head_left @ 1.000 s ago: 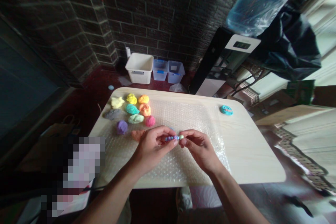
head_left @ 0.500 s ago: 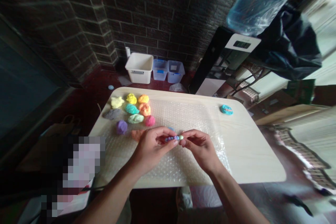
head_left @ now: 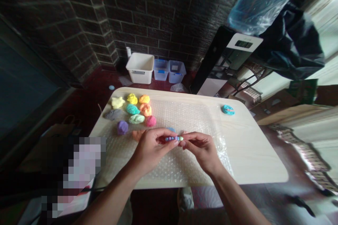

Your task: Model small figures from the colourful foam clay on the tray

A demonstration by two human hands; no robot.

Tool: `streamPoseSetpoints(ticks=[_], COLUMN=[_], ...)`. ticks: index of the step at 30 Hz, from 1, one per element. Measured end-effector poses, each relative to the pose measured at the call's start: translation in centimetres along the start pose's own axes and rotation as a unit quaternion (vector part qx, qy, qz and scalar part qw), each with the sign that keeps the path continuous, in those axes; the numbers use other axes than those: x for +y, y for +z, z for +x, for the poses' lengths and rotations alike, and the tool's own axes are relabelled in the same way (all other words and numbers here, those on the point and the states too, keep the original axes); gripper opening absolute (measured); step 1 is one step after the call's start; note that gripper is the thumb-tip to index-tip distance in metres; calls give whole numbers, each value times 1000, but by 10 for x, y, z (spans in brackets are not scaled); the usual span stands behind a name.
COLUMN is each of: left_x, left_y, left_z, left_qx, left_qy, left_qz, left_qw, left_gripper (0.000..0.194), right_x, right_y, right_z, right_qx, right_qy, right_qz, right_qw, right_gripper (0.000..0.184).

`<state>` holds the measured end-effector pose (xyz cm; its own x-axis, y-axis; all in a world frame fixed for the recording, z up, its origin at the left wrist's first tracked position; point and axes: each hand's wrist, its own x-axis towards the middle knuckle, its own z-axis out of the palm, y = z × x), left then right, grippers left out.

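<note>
Over a sheet of bubble wrap [head_left: 185,116] on a pale wooden table [head_left: 253,154], both my hands meet. My left hand [head_left: 151,147] pinches a short row of small clay beads [head_left: 173,138], blue and purple with a pale green one at its right end. My right hand [head_left: 199,147] is closed in a pinch at that green end. Several lumps of coloured clay [head_left: 133,112] lie in a cluster at the far left of the table, yellow, orange, teal, pink, purple and grey.
A flat blue clay piece [head_left: 227,109] lies alone at the far right of the table. On the floor beyond stand a white basket [head_left: 140,68] and two clear bins [head_left: 169,71] by a dark brick wall. A water dispenser [head_left: 229,56] stands at the right.
My hands and the bead row have shifted very slightly to the left; the grip is unchanged.
</note>
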<state>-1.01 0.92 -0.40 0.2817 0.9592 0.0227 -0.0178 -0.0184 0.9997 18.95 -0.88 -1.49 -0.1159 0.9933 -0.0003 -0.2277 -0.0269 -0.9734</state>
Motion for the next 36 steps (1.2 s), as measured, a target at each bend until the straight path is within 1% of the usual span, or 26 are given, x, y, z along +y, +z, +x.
streamPoseSetpoints(ticks=[8, 17, 22, 30, 36], left_x=[-1, -2, -2, -1, -1], left_y=[0, 0, 0, 0, 0], left_z=[-1, 0, -1, -1, 0], left_qx=[0, -2, 0, 1, 1], left_qy=[-4, -3, -9, -4, -4], left_qz=[2, 7, 4, 14, 9], left_qw=[1000, 1000, 1000, 1000, 1000], left_gripper=[22, 21, 22, 21, 21], right_x=[-1, -2, -1, -2, -3], right_y=[2, 4, 4, 3, 4], right_z=[0, 1, 1, 0, 0], right_qx=[10, 0, 7, -8, -8], right_qy=[-7, -29, -31, -33, -35], right_qz=[-4, 7, -5, -5, -12], right_qw=[1000, 1000, 999, 999, 999], right_gripper=[13, 13, 12, 11, 11])
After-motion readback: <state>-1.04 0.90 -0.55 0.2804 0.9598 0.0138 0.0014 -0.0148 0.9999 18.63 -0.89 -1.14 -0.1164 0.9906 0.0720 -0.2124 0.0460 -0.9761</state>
